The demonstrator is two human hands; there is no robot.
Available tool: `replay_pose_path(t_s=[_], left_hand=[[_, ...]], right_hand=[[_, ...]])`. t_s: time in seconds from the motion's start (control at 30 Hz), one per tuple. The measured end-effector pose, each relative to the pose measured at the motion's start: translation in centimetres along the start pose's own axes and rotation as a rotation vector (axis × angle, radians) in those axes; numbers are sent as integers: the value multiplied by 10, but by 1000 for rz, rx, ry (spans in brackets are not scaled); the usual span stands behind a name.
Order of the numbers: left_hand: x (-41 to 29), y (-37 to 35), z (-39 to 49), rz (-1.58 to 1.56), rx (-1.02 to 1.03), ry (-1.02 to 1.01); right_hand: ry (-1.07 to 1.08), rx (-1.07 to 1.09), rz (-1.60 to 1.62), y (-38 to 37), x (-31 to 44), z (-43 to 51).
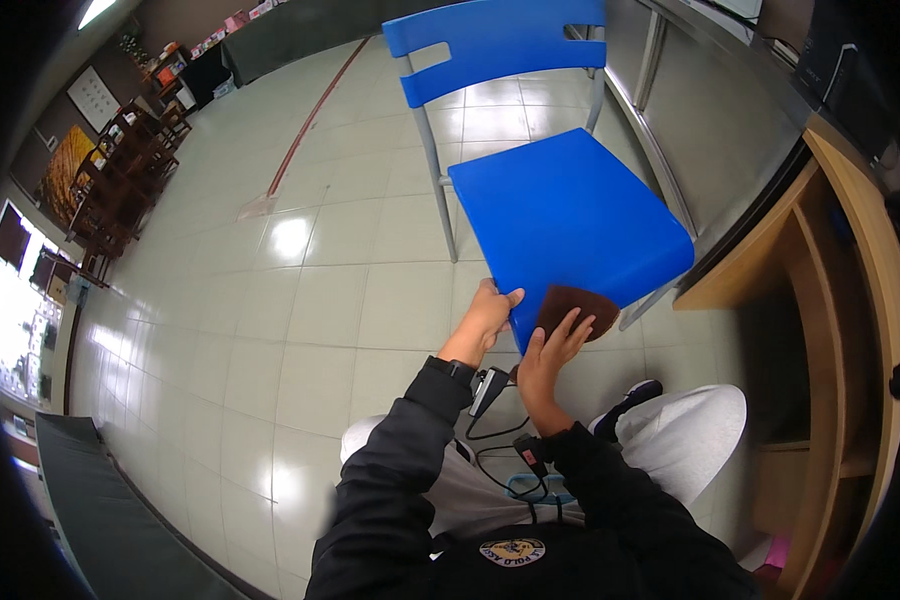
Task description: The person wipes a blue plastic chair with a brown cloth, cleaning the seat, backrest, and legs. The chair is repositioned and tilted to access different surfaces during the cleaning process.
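A blue plastic chair (562,202) with grey metal legs stands before me, its seat pointing toward my knees. My left hand (489,313) grips the left edge of the seat near its front corner, thumb on top. With fingers spread, my right hand (553,356) holds a folded brown cloth (559,304) against the curved front edge of the seat. Part of the cloth hangs past the edge, and my fingers cover some of it. Beneath my hands, black cables with a small device (489,390) hang between my forearms.
To the right stands a wooden desk (817,300) with open shelves, beside a metal-fronted counter (712,97). Dark wooden chairs (120,172) line the far left wall. A dark covered table (120,517) is at lower left. Pale tiles (330,300) cover the floor.
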State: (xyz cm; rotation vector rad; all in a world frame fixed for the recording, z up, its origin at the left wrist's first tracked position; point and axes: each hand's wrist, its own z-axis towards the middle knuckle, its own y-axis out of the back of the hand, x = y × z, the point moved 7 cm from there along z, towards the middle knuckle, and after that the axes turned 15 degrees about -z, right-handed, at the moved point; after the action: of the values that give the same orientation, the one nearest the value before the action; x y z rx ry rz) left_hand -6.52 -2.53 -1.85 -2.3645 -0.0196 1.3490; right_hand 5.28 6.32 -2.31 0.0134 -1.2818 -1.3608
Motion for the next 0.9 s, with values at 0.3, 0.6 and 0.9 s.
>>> replay_pose_path(t_s=[0.3,0.6,0.9], left_hand=[[-17,12,54,-622,6,-27],[9,-8,63,-703,-81,-20],[9,-3,52,-868,-27,-106]], right_hand=[[323,121,-169,-2,23,-36],[343,-9,-192,12,1,-10],[427,89,5,14,-20,15]])
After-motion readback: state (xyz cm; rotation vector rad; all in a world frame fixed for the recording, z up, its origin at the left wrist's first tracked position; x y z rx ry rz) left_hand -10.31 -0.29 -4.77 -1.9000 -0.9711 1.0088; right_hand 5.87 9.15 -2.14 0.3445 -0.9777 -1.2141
